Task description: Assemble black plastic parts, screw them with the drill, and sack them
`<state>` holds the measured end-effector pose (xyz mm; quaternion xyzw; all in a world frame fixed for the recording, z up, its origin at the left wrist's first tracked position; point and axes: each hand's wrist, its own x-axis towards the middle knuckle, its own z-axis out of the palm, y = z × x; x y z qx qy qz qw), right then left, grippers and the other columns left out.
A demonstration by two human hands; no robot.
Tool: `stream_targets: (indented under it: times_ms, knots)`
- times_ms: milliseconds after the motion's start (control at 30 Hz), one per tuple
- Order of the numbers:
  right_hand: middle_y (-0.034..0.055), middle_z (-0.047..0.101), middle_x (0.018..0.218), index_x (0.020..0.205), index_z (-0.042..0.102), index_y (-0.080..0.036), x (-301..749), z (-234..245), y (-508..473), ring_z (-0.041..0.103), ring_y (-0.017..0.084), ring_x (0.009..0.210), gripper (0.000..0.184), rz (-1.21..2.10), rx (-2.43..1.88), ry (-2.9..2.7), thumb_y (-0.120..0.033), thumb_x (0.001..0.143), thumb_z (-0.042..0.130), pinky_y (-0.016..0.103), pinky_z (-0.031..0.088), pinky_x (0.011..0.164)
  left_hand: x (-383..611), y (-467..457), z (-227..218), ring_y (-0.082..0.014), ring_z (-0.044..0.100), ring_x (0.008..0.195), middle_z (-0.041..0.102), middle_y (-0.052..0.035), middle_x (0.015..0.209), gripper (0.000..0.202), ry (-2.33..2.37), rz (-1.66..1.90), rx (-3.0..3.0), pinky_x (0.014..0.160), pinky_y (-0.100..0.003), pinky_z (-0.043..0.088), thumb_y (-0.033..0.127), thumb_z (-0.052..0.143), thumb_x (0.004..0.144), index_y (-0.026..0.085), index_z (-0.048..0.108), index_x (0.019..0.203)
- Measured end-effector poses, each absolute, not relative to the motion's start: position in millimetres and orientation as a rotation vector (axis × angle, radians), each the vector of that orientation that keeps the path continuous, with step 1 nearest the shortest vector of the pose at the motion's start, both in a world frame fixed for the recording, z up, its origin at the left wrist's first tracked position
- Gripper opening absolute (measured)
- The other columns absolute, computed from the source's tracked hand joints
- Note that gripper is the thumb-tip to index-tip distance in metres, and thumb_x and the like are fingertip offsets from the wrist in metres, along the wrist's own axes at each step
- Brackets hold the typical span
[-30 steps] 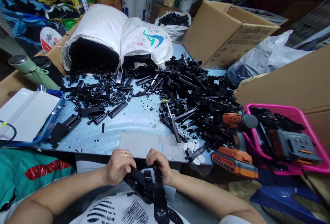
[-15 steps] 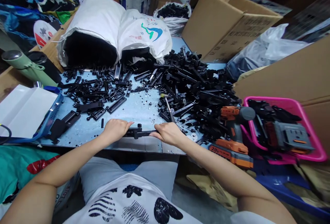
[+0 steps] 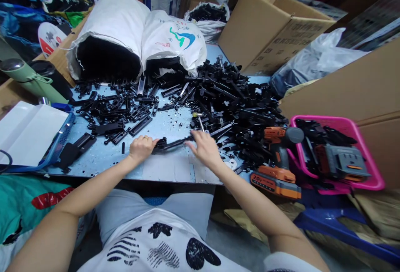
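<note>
My left hand [image 3: 142, 147] is closed around the left end of a long black hinged-looking part [image 3: 175, 143], held just above the table's front edge. The part slants slightly up to the right. At its far end is my right hand [image 3: 204, 150], with thumb and fingers apart around the tip; whether they touch it is unclear. Just beyond my right hand lies a small hammer [image 3: 201, 122] with a yellow end, its handle partly hidden by the fingers. A big heap of black parts [image 3: 231, 92] spreads behind and right of that hand.
Smaller black parts [image 3: 121, 105] lie at the left, before two white sacks [image 3: 115, 17]. An orange cordless drill [image 3: 276, 163] stands at the right, beside a pink basket [image 3: 376, 176]. A blue tray [image 3: 59, 138] and green bottle [image 3: 37, 82] are on the left; a cardboard box [image 3: 250, 30] stands behind.
The black part has moved up and away from the table edge, and its right end has tilted upward. My right hand has loosened from its closed grip, fingers spreading.
</note>
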<state>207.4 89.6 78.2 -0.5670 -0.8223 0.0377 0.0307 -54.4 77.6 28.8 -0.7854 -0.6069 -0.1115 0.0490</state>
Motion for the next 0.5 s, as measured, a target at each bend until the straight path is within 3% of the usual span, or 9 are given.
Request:
stream_targets:
  times_ms: [100,233,367,500]
  knots:
    - [0.02,0.055,0.108,0.13,0.039,-0.009,225,53,103,0.053,0.028,0.095,0.044,-0.013,-2.243,-2.235,-0.035,0.095,0.033,0.035,0.04,0.075,-65,90,7,-0.0233,0.058,0.077,0.063,-0.0151,0.077,0.052,-1.853,-0.286,-2.39,0.064,-0.032,0.038,0.043,0.028,0.096,0.01,0.065,0.081]
    - [0.0186,0.056,0.105,0.127,0.04,-0.009,236,32,114,0.059,0.023,0.085,0.036,0.045,-2.461,-2.066,-0.021,0.094,0.03,0.031,0.039,0.066,-70,87,-3,-0.0236,0.055,0.094,0.062,-0.0154,0.105,0.035,-1.635,-0.324,-2.549,0.075,-0.034,0.04,0.025,0.032,0.096,0.012,0.058,0.114]
    - [0.0115,0.062,0.089,0.108,0.051,-0.014,236,55,104,0.06,0.022,0.076,0.032,0.331,-2.327,-1.952,-0.034,0.097,0.029,0.028,0.037,0.063,-69,78,-4,-0.0251,0.053,0.102,0.057,-0.0153,0.12,0.04,-1.579,-0.221,-2.619,0.081,-0.037,0.039,0.008,0.034,0.089,0.012,0.05,0.126]
    - [0.0026,0.059,0.067,0.095,0.052,-0.02,213,94,69,0.056,0.018,0.06,0.041,0.586,-1.927,-1.986,-0.046,0.097,0.02,0.025,0.035,0.057,-67,76,-6,-0.0266,0.052,0.103,0.055,-0.0166,0.123,0.044,-1.627,-0.177,-2.622,0.081,-0.039,0.038,0.006,0.035,0.087,0.011,0.048,0.128]
